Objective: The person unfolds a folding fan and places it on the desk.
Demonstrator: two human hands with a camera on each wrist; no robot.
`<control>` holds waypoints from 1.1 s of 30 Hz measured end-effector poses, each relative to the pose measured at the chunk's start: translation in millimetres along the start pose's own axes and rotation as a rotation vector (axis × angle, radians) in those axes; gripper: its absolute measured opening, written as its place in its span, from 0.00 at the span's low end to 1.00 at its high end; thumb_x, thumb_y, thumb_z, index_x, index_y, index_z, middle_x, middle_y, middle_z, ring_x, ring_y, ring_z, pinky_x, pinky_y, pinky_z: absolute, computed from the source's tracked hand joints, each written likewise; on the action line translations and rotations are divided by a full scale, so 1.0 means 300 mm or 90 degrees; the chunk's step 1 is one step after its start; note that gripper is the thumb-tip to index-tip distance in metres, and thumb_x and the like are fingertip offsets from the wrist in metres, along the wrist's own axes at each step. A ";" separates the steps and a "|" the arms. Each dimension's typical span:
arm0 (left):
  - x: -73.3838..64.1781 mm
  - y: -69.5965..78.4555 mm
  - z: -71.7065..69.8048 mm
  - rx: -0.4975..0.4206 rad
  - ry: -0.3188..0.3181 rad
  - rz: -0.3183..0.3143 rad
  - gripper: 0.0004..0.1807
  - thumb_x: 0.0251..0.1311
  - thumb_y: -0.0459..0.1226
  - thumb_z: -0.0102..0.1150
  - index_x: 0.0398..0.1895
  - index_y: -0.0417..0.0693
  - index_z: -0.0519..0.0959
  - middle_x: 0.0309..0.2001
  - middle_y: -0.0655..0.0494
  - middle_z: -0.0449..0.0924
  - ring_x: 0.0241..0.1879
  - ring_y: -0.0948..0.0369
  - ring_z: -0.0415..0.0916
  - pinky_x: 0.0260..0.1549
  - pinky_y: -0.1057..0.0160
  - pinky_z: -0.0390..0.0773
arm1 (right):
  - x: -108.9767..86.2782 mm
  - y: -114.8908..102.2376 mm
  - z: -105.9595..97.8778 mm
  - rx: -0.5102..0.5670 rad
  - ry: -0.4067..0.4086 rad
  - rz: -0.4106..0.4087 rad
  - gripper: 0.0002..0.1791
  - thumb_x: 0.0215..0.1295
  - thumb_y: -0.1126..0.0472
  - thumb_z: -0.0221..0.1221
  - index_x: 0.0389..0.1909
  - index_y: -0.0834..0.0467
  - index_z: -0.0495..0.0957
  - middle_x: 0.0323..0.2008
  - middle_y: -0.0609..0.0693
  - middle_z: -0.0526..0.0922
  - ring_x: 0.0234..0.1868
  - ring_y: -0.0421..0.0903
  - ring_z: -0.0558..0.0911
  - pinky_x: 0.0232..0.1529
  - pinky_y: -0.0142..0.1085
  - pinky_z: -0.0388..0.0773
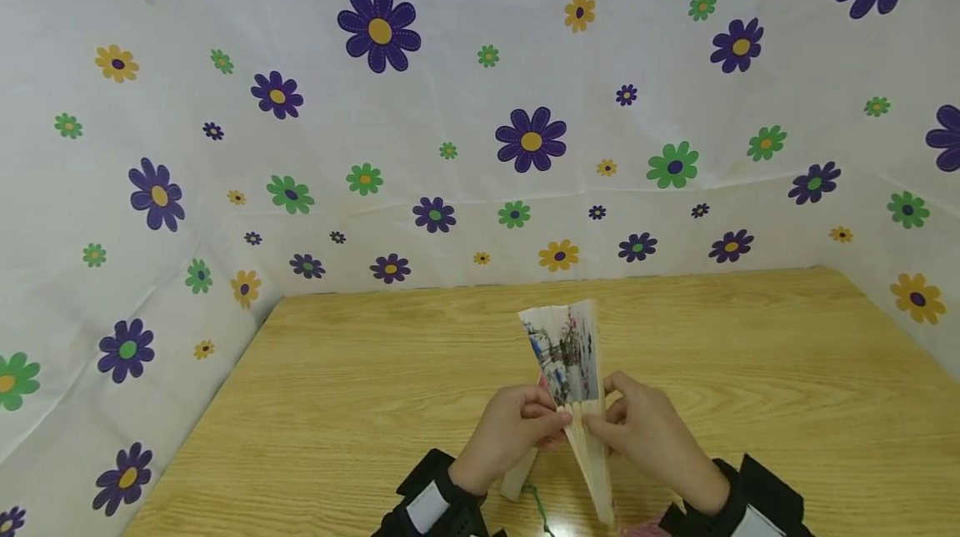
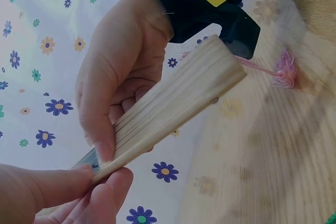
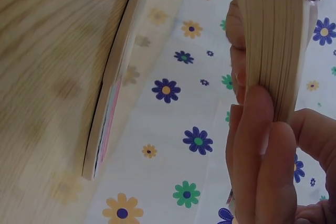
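A folding fan (image 1: 566, 353) with pale wooden ribs and a printed leaf stands slightly spread above the table, its leaf upward in the head view. My left hand (image 1: 512, 430) pinches its left side where leaf meets ribs. On the other side my right hand (image 1: 654, 430) pinches the outer rib between thumb and fingers. The left wrist view shows the bare ribs (image 2: 173, 106) stacked close together. A second folding fan (image 1: 517, 477), folded, lies on the table under my left hand; its edge shows pink in the right wrist view.
A green cord (image 1: 538, 505) trails from the folded fan. By my right wrist lies a pink tassel (image 1: 641, 528), joined to a pink cord in the left wrist view. The wood-grain table (image 1: 360, 378) meets a white flowered cloth (image 1: 450, 95) at the back and sides.
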State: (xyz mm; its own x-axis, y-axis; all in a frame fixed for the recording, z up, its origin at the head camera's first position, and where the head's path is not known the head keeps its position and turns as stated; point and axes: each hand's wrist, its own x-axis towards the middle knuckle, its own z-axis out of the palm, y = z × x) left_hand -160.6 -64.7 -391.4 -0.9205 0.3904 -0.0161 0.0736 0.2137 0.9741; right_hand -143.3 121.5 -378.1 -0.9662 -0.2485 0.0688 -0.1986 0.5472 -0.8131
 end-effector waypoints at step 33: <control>0.011 -0.010 -0.026 -0.023 0.000 -0.034 0.08 0.63 0.29 0.60 0.34 0.27 0.78 0.35 0.27 0.85 0.36 0.43 0.84 0.32 0.57 0.89 | 0.019 0.010 -0.044 -0.072 0.075 -0.002 0.09 0.58 0.67 0.65 0.32 0.67 0.75 0.18 0.53 0.84 0.15 0.44 0.80 0.13 0.32 0.69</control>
State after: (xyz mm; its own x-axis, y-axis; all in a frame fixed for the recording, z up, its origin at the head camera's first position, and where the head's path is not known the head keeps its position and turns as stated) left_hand -166.9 -71.1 -392.8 -0.9228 0.3792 -0.0676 0.0110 0.2013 0.9795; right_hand -151.6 132.3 -372.4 -0.9767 -0.1588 0.1447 -0.2132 0.6347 -0.7427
